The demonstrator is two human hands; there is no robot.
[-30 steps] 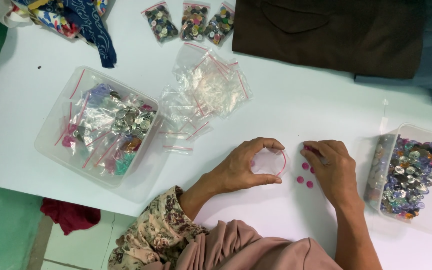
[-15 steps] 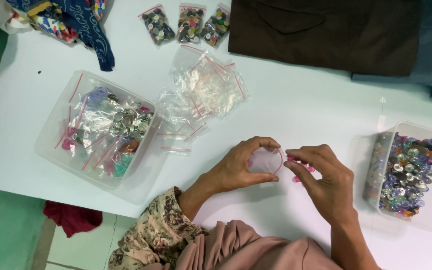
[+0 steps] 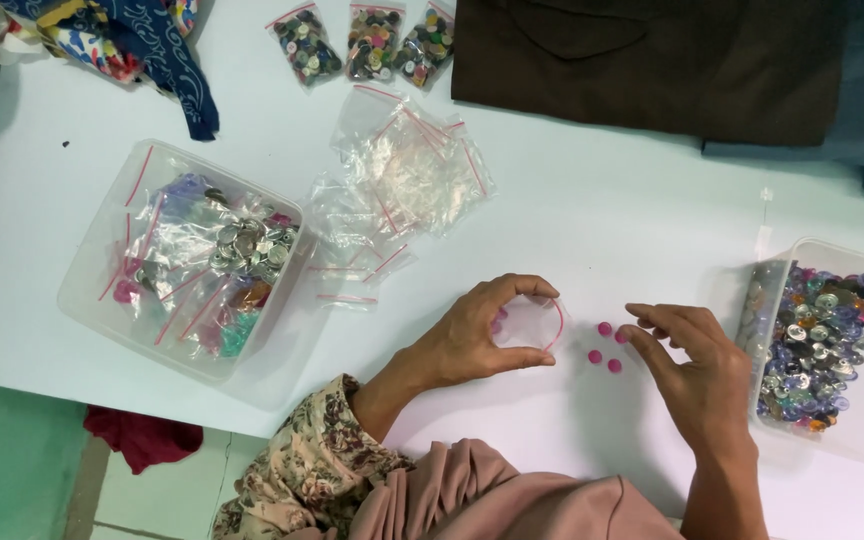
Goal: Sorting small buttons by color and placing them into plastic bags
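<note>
On the white table (image 3: 592,210), a brown cloth (image 3: 652,60) lies at twelve o'clock, a clear tub of bagged buttons (image 3: 187,260) at nine, a tub of loose buttons (image 3: 817,340) at three, and a heap of empty zip bags (image 3: 402,170) between them. The left hand (image 3: 472,340) pinches a small clear zip bag (image 3: 530,322) open at the centre between thumb and forefinger. The right hand (image 3: 697,375), fingers loosely spread and holding nothing, touches one of four pink buttons (image 3: 604,345) lying just at three o'clock of the bag.
</note>
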